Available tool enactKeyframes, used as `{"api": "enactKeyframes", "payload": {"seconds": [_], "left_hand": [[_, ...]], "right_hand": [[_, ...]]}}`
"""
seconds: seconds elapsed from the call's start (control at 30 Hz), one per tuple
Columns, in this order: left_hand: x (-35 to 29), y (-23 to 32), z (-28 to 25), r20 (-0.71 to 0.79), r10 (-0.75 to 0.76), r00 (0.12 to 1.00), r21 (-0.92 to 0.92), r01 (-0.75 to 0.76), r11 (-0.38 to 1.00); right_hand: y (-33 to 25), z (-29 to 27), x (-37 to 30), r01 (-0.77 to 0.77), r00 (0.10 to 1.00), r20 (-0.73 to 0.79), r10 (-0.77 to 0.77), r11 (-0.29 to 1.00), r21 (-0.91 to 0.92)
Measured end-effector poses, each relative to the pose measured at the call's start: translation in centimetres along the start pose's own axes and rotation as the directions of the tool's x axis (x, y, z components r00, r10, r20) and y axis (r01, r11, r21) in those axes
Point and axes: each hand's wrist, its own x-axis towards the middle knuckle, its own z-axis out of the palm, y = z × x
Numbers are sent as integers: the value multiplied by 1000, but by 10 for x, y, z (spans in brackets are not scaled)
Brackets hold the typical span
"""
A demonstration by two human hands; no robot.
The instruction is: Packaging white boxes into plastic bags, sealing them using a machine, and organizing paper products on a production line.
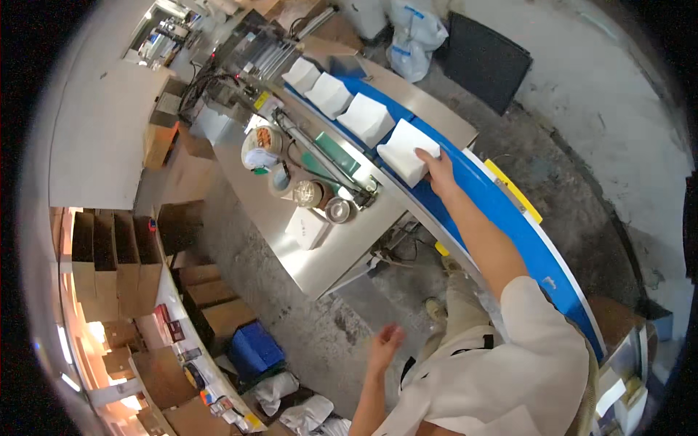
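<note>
My right hand (436, 173) grips the near right corner of a white block-shaped pack (408, 149), its thumb on top and the other fingers mostly hidden. That pack rests on a blue conveyor belt (502, 232) and looks like a bundle of tissue or paper. Farther along the belt, several similar white packs (366, 118) sit in a row. Low in front of my body, away from the belt, hangs my left hand (385, 345). It touches nothing that I can see, and its loosely bent fingers are blurred.
Left of the belt, a steel table (302, 269) carries tubs, a metal bowl (337, 210), a tape roll (307, 193) and a white box (307, 228). A machine (258, 54) stands at the belt's far end. Cardboard boxes (116, 283) and a blue bin (256, 350) are at left.
</note>
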Motion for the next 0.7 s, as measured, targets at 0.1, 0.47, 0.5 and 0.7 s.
{"api": "enactKeyframes", "payload": {"seconds": [0.1,0.47,0.5,0.7], "left_hand": [[1,-4,7,73,-13,997,198,-1,980],[-15,-42,6,78,187,979,262,-201,944],[-18,-48,4,96,207,974,250,-225,942],[-16,-83,4,265,312,912,266,-380,886]], "right_hand": [[32,15,12,-26,998,-54,25,999,-29],[26,-15,-8,187,917,-228,-328,857,-480],[15,-29,-22,157,940,-218,-264,899,-410],[-41,-138,-206,221,973,153,-174,894,-390]]}}
